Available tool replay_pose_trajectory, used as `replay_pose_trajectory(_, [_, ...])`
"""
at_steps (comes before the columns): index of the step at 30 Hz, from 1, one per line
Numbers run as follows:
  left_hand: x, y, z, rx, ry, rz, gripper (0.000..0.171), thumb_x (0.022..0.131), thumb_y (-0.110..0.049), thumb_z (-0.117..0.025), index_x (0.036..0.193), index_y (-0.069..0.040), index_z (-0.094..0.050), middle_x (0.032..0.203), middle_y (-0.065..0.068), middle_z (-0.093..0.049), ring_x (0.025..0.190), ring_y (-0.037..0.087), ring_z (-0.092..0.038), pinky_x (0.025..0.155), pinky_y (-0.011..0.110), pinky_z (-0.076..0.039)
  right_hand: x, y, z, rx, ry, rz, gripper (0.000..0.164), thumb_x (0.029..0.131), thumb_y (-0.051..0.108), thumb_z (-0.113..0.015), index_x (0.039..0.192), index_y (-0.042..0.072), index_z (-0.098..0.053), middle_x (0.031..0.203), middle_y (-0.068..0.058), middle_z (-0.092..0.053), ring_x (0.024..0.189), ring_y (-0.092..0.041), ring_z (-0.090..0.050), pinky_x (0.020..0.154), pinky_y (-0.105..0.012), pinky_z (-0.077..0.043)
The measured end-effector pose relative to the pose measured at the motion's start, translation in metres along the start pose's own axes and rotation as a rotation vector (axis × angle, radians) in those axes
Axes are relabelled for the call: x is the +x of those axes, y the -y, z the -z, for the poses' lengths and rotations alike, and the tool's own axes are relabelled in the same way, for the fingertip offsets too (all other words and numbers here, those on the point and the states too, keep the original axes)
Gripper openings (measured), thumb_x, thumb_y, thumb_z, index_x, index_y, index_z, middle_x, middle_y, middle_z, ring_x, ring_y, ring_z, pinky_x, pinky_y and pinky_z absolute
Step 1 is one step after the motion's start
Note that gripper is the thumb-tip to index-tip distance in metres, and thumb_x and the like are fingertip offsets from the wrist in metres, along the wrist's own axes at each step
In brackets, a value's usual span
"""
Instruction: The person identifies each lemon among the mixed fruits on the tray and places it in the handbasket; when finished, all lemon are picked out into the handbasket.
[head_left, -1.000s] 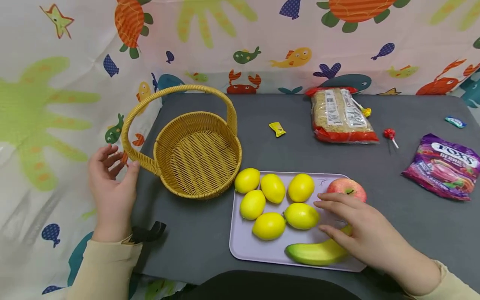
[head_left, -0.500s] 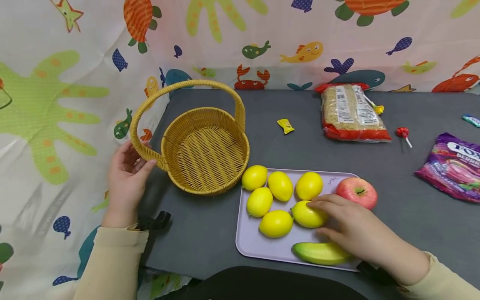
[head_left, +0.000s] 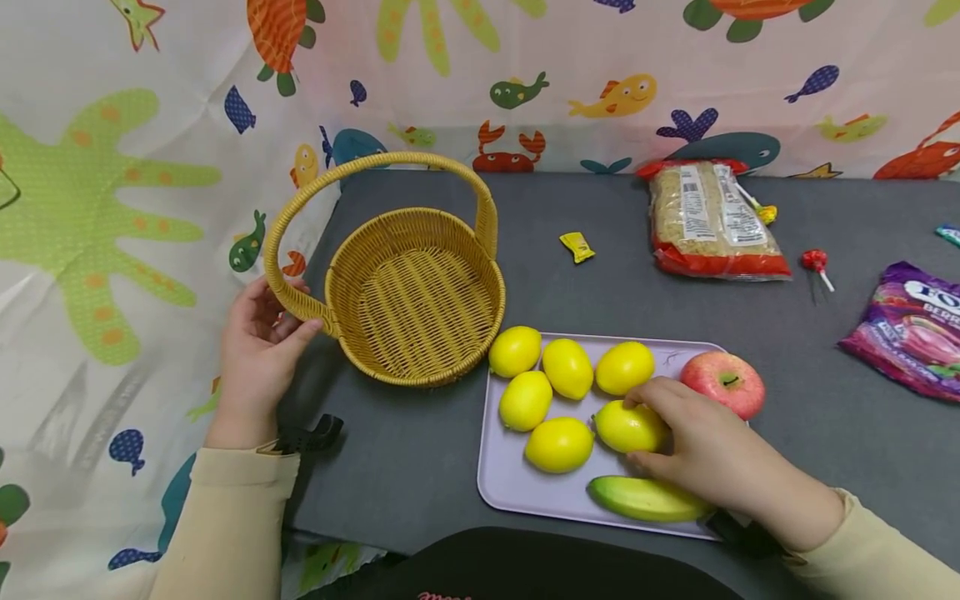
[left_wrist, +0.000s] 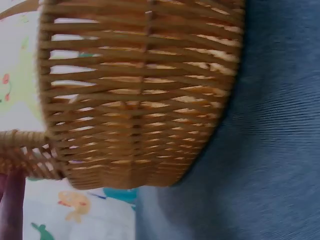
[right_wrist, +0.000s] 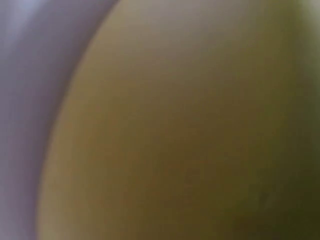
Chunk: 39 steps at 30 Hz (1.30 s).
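My left hand [head_left: 257,358] grips the foot of the handle of a round wicker basket [head_left: 416,296], thumb in front and fingers behind. In the left wrist view the woven basket wall [left_wrist: 140,95] fills the upper left, with a fingertip at the handle's base. On a pale purple tray [head_left: 517,492], my right hand [head_left: 705,446] holds a lemon [head_left: 625,427] between thumb and fingers. Several other lemons [head_left: 559,445] lie to its left and behind. A banana [head_left: 645,498] sits below that hand, an apple [head_left: 723,383] beyond it. A blurred yellow surface [right_wrist: 175,125] fills the right wrist view.
Behind the tray lie a yellow wrapped candy [head_left: 577,247] and a red-ended bag of grain-like food [head_left: 708,221]. Farther right are a red lollipop [head_left: 815,262] and a purple candy bag [head_left: 911,333]. A patterned sheet [head_left: 442,100] hangs along the back and left.
My left hand has come in to the basket handle and taken hold of it. My right hand has lowered onto the nearest lemon and closed around it. The head view has shifted slightly.
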<state>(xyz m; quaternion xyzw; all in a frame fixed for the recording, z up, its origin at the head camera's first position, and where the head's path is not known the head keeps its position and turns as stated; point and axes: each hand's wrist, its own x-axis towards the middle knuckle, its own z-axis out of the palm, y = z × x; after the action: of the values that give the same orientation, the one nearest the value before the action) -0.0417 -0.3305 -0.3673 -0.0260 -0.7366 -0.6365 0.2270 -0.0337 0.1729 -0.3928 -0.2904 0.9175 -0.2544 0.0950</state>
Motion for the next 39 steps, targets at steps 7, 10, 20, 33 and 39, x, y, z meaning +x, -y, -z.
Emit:
replay_pose_trajectory(7, [0.005, -0.005, 0.006, 0.019, 0.078, 0.008, 0.071, 0.078, 0.022, -0.072, 0.141, -0.004, -0.051, 0.125, 0.021, -0.059, 0.11, 0.027, -0.063, 0.085, 0.021, -0.058, -0.003, 0.01, 0.016, 0.01, -0.028, 0.003, 0.054, 0.071, 0.028, -0.093, 0.115, 0.023, -0.062, 0.108, 0.011, -0.062, 0.094, -0.006, -0.054, 0.081, -0.032, -0.054])
replay_pose_trajectory(10, [0.007, -0.008, 0.007, 0.018, 0.099, 0.009, 0.069, 0.077, 0.023, -0.073, 0.138, -0.003, -0.052, 0.123, 0.022, -0.059, 0.109, 0.028, -0.062, 0.085, 0.021, -0.058, 0.0, 0.017, 0.026, 0.044, -0.038, 0.048, 0.055, 0.07, 0.024, -0.094, 0.114, 0.024, -0.062, 0.104, 0.015, -0.061, 0.09, -0.003, -0.055, 0.078, -0.027, -0.056])
replay_pose_trajectory(20, [0.009, -0.012, 0.014, 0.06, 0.12, 0.051, 0.057, 0.076, 0.021, -0.076, 0.125, 0.009, -0.049, 0.12, 0.02, -0.061, 0.106, 0.024, -0.064, 0.084, 0.021, -0.058, 0.07, 0.064, 0.047, 0.278, 0.044, 0.168, 0.05, 0.079, 0.026, -0.089, 0.118, 0.024, -0.059, 0.119, 0.011, -0.061, 0.106, -0.01, -0.061, 0.09, -0.04, -0.059])
replay_pose_trajectory(33, [0.022, -0.014, 0.014, 0.162, 0.156, 0.113, 0.047, 0.074, 0.014, -0.082, 0.11, 0.001, -0.054, 0.112, 0.013, -0.065, 0.106, 0.022, -0.066, 0.081, 0.02, -0.058, 0.203, 0.12, 0.004, 0.315, 0.242, 0.228, 0.044, 0.081, 0.032, -0.087, 0.116, 0.025, -0.06, 0.117, 0.009, -0.062, 0.103, -0.015, -0.058, 0.088, -0.035, -0.052])
replay_pose_trajectory(39, [0.019, -0.012, 0.017, 0.128, 0.149, 0.106, 0.046, 0.074, 0.015, -0.082, 0.108, 0.0, -0.055, 0.111, 0.015, -0.063, 0.106, 0.022, -0.065, 0.079, 0.02, -0.059, 0.232, 0.131, -0.018, 0.217, 0.37, 0.231, 0.042, 0.081, 0.034, -0.085, 0.114, 0.023, -0.061, 0.117, 0.004, -0.063, 0.103, -0.016, -0.057, 0.089, -0.032, -0.048])
